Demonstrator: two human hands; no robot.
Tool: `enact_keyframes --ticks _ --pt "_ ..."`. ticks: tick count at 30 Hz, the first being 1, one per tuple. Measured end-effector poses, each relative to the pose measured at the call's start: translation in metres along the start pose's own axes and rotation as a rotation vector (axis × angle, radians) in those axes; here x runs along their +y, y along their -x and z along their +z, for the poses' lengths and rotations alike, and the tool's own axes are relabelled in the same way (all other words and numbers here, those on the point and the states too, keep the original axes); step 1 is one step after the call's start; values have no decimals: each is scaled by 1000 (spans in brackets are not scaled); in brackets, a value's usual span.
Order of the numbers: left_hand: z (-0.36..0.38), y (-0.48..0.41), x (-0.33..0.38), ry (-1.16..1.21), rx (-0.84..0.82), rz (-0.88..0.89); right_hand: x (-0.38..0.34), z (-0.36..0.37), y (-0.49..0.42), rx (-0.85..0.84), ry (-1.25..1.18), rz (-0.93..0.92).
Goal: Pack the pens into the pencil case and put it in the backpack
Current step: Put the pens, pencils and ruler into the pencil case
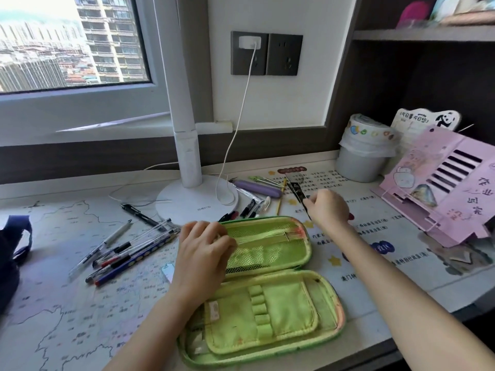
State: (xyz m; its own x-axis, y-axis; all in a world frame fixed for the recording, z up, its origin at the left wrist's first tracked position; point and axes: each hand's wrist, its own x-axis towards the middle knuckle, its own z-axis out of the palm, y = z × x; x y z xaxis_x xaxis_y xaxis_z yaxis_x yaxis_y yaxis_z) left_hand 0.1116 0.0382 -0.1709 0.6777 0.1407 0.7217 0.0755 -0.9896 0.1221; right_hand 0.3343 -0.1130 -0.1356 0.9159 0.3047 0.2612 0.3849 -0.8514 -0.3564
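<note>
At the left edge of the desk (67,303) a dark backpack (12,253) is partly in view, well apart from the work area. Right of it, toward the desk's middle, a loose fan of pens (128,250) lies flat, long axes running from lower left to upper right, tips ending just beside the left hand (203,250).

The left hand rests palm-down on the left end of the pencil case (267,277), fingers curled over the upper flap's rim and pinning it; it holds nothing else. The case lies open near the front edge, both halves facing up, long axis running left to right.

Behind the case, by the lamp base (195,204), a second group of pens (251,207) lies near the back edge.

The right hand (328,210) is clenched around a dark pen (298,199), held above the case's right end, the pen's axis steeply tilted. The mesh pocket lies below and left of this grip; judged from this, the pen needs turning toward the case's long axis before insertion.
</note>
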Motion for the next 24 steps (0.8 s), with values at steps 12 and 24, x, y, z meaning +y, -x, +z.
enact_keyframes --ticks 12,24 --pt "0 0 -1 12 -29 -20 15 8 -8 3 29 172" --pt "-7 0 4 20 30 34 -43 -35 56 -95 348 -934"
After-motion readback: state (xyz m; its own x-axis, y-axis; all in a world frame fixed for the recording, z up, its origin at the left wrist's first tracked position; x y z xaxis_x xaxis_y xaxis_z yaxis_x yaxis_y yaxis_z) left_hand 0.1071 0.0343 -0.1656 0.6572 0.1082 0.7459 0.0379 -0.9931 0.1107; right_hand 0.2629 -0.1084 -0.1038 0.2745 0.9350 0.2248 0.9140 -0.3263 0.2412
